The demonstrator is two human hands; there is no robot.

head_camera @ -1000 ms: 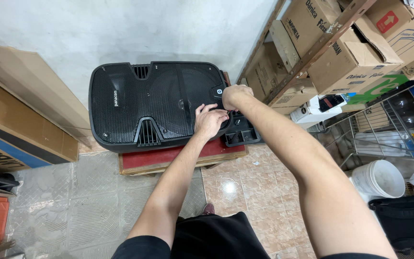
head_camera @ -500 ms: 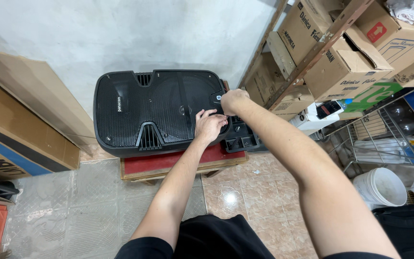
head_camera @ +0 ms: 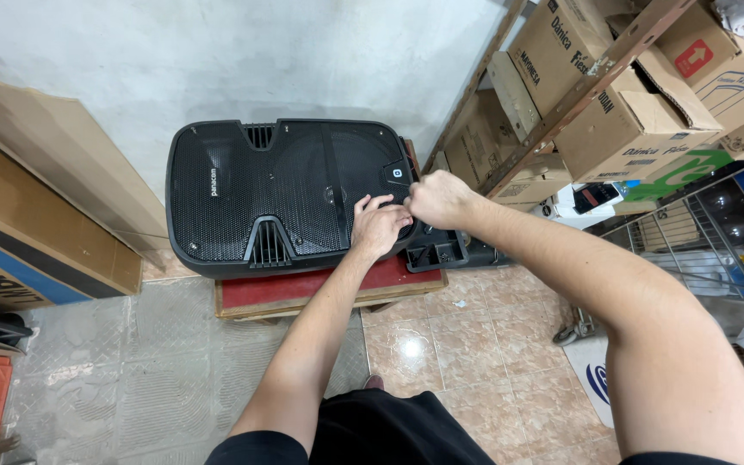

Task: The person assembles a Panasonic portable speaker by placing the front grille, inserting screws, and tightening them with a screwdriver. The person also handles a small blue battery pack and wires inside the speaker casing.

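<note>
A large black loudspeaker (head_camera: 277, 194) lies on its side with its mesh grille facing up, resting on a low red-topped wooden stand (head_camera: 303, 288). My left hand (head_camera: 378, 226) presses flat on the grille near the speaker's right end, fingers spread. My right hand (head_camera: 437, 198) is closed in a fist at the speaker's right edge, just beside the left hand; what it grips is hidden by the fingers. A black plastic part (head_camera: 437, 251) sticks out below the two hands.
Flat cardboard boxes (head_camera: 36, 232) lean against the wall on the left. A metal shelf (head_camera: 596, 82) with several cardboard boxes stands at the right, and a wire rack (head_camera: 691, 250) below it. The floor is tiled (head_camera: 467, 344).
The view has shifted slightly down. Both hands stay at the speaker's right end; my left hand has slid a little toward the right hand.
</note>
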